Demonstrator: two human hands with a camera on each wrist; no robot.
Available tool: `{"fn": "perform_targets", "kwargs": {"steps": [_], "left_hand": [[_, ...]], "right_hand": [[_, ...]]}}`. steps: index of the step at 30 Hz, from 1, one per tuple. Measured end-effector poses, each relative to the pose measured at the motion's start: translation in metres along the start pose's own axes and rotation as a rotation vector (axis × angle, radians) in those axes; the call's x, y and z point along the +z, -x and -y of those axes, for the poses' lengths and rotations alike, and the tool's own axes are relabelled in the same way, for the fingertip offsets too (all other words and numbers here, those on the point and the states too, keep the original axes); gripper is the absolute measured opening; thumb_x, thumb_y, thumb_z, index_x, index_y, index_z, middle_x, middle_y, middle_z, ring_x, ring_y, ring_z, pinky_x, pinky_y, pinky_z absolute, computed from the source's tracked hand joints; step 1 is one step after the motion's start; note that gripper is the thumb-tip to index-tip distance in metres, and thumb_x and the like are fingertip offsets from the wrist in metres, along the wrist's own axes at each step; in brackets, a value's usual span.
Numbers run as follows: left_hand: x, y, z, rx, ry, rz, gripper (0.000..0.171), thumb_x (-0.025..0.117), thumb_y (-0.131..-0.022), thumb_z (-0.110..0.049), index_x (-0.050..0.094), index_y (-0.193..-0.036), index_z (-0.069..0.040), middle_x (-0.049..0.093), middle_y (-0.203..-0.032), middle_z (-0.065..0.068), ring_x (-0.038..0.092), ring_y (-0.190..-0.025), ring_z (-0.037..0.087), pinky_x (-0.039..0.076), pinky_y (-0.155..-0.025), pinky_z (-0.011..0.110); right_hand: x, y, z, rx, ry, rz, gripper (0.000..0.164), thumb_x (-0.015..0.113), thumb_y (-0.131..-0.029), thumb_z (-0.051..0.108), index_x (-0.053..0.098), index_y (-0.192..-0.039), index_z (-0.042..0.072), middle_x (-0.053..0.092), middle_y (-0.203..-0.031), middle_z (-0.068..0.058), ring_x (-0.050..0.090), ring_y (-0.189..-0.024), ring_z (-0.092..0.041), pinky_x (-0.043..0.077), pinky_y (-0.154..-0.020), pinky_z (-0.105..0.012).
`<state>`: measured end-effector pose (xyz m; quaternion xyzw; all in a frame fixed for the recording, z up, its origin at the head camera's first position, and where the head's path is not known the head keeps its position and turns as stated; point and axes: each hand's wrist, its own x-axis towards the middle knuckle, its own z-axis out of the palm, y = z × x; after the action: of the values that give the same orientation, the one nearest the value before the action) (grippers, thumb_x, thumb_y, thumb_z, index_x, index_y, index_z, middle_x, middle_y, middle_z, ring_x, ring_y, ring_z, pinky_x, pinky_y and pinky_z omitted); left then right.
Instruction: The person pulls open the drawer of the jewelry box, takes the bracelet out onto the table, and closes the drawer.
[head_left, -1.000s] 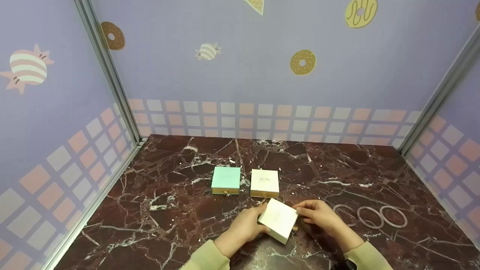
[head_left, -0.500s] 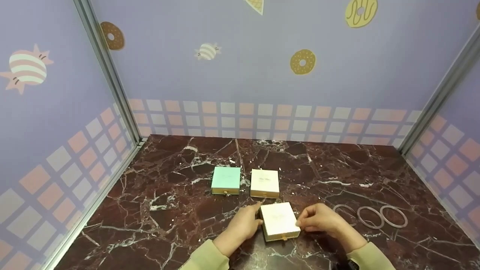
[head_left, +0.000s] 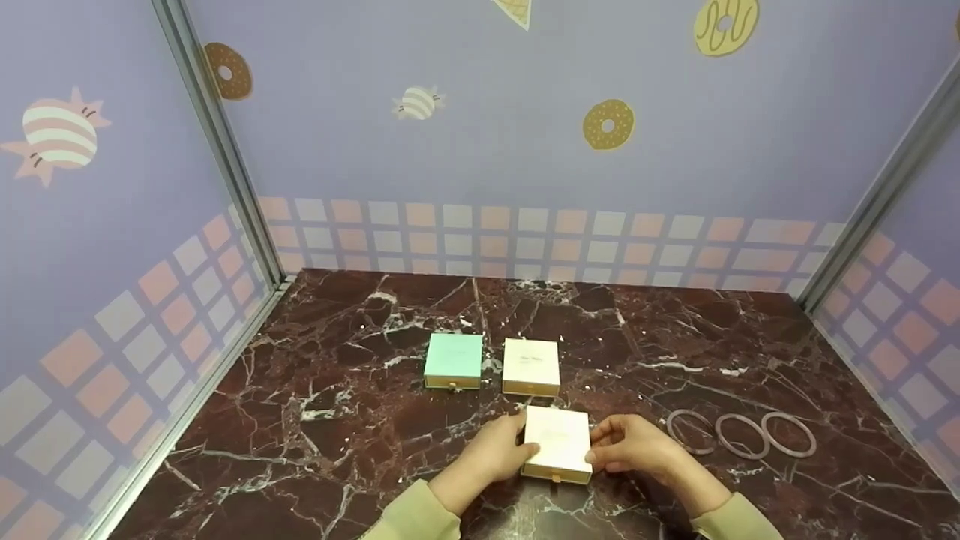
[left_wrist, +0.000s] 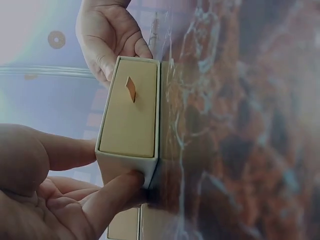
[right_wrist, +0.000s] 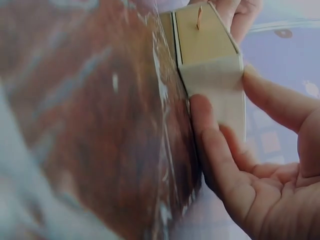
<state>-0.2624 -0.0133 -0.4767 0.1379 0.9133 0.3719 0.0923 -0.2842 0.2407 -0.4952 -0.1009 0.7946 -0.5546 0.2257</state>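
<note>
A square cream drawer box [head_left: 557, 436] lies on the marbled table at front centre, its drawer front facing me. My left hand [head_left: 491, 452] grips its left side, thumb at the near corner. From the right, my right hand [head_left: 636, 448] holds the opposite side, its thumb near the top edge and fingers low against the wall. In the left wrist view, the drawer front [left_wrist: 129, 117] sits flush in the sleeve, with a small orange pull tab [left_wrist: 131, 90] sticking out. The right wrist view shows the fingertips [right_wrist: 202, 107] on the box's side, right at the tabletop.
Behind the held box stand a mint-green drawer box [head_left: 454, 356] and a second cream drawer box [head_left: 531, 361], side by side. Three pale rings [head_left: 718, 435] lie in a row at the right. Patterned panels [head_left: 480, 135] enclose the back and sides of the marbled table [head_left: 360, 420].
The cream box was tilted and turned in the hands; it has come down level on the table and straightened, drawer front towards me. My right hand has shifted along its right side.
</note>
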Motion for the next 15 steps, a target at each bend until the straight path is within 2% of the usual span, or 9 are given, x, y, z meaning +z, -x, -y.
{"fn": "perform_targets", "kwargs": {"steps": [4, 8, 11, 15], "left_hand": [[0.001, 0.0, -0.003, -0.025, -0.005, 0.015, 0.065, 0.069, -0.098, -0.02, 0.045, -0.149, 0.012, 0.053, -0.149, 0.032, 0.051, -0.139, 0.046, 0.042, -0.118, 0.057], [0.003, 0.001, -0.004, -0.033, -0.001, 0.024, 0.066, 0.068, -0.099, -0.02, 0.042, -0.149, 0.013, 0.051, -0.15, 0.032, 0.051, -0.14, 0.046, 0.042, -0.119, 0.056], [0.006, 0.002, -0.006, -0.031, 0.003, 0.016, 0.067, 0.069, -0.098, -0.019, 0.041, -0.149, 0.015, 0.051, -0.15, 0.032, 0.051, -0.139, 0.046, 0.042, -0.119, 0.055], [0.01, 0.004, -0.009, -0.017, -0.008, 0.014, 0.069, 0.069, -0.097, -0.019, 0.039, -0.15, 0.016, 0.052, -0.149, 0.031, 0.053, -0.139, 0.044, 0.043, -0.119, 0.053]], "right_hand": [[0.012, 0.005, 0.001, -0.037, 0.044, -0.126, 0.055, 0.079, -0.088, 0.012, 0.057, -0.128, -0.018, 0.073, -0.112, -0.023, 0.072, -0.094, -0.019, 0.063, -0.078, -0.028], [0.029, 0.007, 0.002, -0.061, 0.068, -0.267, 0.057, 0.074, -0.089, 0.004, 0.052, -0.136, -0.02, 0.065, -0.129, -0.033, 0.069, -0.113, -0.031, 0.063, -0.091, -0.034], [0.039, 0.009, 0.005, -0.04, 0.042, -0.315, 0.057, 0.069, -0.091, -0.002, 0.048, -0.14, -0.021, 0.061, -0.134, -0.035, 0.067, -0.12, -0.037, 0.063, -0.093, -0.037], [0.043, 0.013, 0.008, 0.005, -0.02, -0.364, 0.056, 0.063, -0.092, -0.009, 0.045, -0.143, -0.02, 0.059, -0.137, -0.035, 0.065, -0.122, -0.036, 0.063, -0.09, -0.034]]}}
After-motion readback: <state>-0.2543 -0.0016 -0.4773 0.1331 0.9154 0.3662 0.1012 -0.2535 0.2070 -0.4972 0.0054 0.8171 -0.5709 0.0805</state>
